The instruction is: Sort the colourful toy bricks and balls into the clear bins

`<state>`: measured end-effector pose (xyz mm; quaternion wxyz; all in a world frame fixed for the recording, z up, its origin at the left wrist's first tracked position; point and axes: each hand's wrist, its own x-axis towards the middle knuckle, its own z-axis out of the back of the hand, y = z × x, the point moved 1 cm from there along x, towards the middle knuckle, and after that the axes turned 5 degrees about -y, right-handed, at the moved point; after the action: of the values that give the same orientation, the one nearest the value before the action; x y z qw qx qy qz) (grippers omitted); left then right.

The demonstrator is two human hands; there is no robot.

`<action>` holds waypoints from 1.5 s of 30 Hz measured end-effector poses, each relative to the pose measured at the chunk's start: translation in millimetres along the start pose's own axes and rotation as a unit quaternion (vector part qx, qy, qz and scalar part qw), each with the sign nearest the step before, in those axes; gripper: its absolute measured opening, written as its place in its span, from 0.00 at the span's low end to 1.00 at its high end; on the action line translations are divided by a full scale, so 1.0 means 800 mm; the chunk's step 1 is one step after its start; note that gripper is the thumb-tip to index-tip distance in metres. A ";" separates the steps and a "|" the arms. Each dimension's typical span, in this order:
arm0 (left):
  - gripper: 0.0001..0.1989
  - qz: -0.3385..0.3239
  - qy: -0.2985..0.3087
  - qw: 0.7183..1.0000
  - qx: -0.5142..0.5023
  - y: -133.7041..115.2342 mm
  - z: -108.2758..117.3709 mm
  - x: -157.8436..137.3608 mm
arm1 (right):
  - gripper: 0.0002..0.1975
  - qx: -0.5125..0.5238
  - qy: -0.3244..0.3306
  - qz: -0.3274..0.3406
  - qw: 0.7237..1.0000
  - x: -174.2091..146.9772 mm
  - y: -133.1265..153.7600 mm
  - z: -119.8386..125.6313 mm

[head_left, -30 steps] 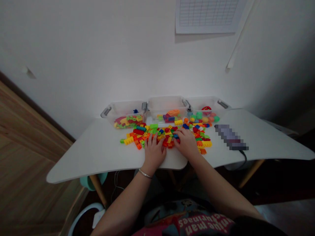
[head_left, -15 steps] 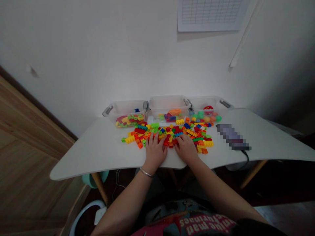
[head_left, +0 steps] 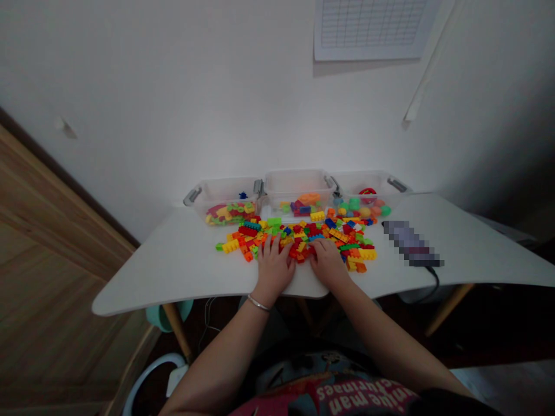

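Observation:
A heap of colourful plastic building bricks (head_left: pixel 340 234) is spread over the white table. My left hand (head_left: pixel 275 266) rests on the near part of the heap, its fingers apart, touching the bricks beneath. Right of it, my right hand (head_left: pixel 328 263) has its fingers curled together at the heap's near edge. Red bricks (head_left: pixel 299 251) lie between the two hands, by my right fingertips. What those fingers hold, if anything, is too small to make out.
Along the wall stand three clear bins: a left bin (head_left: pixel 203 188) with bricks, a middle bin (head_left: pixel 299 178) with mixed pieces, and a right bin (head_left: pixel 377 180) with rounded pieces. A blurred-out device (head_left: pixel 410 242) with a cable lies on the white table (head_left: pixel 173 271).
Both hands stay almost in place at the near edge of the heap. My right fingers shift slightly among the red bricks, and the whole view moves a little.

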<state>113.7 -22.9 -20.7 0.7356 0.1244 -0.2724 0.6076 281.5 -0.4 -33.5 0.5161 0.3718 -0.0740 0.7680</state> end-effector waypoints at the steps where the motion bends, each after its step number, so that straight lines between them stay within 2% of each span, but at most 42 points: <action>1: 0.21 0.000 0.000 1.000 0.001 0.000 0.000 0.000 | 0.11 0.013 -0.010 -0.007 1.000 0.000 -0.001 0.000; 5: 0.21 -0.001 0.006 1.000 0.002 0.001 0.001 0.000 | 0.12 0.097 -0.075 -0.063 0.990 0.009 -0.011 0.004; 8: 0.21 0.004 0.009 1.000 -0.002 0.001 0.001 0.000 | 0.15 0.156 -0.129 -0.105 0.974 0.033 -0.026 0.017; 12: 0.22 0.004 0.008 1.000 -0.002 0.001 0.001 0.000 | 0.12 0.203 -0.196 -0.149 0.948 0.088 -0.054 0.049; 15: 0.21 0.008 0.009 1.000 -0.002 0.001 0.001 -0.001 | 0.13 0.253 -0.246 -0.191 0.916 0.134 -0.075 0.070; 17: 0.22 0.010 0.009 1.000 -0.003 0.002 0.000 -0.002 | 0.14 0.256 -0.260 -0.197 0.910 0.160 -0.085 0.078; 21: 0.22 0.011 0.007 1.000 -0.006 0.002 0.000 -0.002 | 0.13 0.250 -0.205 -0.207 0.923 0.193 -0.091 0.070; 26: 0.22 0.013 0.014 1.000 -0.008 0.001 0.001 -0.001 | 0.09 0.203 -0.159 -0.211 0.943 0.210 -0.085 0.047; 32: 0.21 0.010 0.006 1.000 -0.005 0.001 0.000 -0.001 | 0.09 0.078 -0.127 -0.174 0.973 0.218 -0.082 0.033; 37: 0.22 0.008 0.006 1.000 -0.008 0.001 -0.001 -0.001 | 0.10 0.013 -0.099 -0.148 0.984 0.218 -0.082 0.033; 41: 0.21 0.009 0.003 1.000 -0.007 0.001 -0.002 -0.002 | 0.11 -0.014 -0.082 -0.128 0.988 0.215 -0.076 0.037; 45: 0.21 0.006 0.003 1.000 -0.007 0.001 -0.001 -0.002 | 0.14 0.008 -0.074 -0.123 0.990 0.210 -0.074 0.041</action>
<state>112.7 -23.5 -22.5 0.7336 0.1153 -0.2752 0.6106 316.3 134.4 82.9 0.5970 0.4382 -0.0597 0.6693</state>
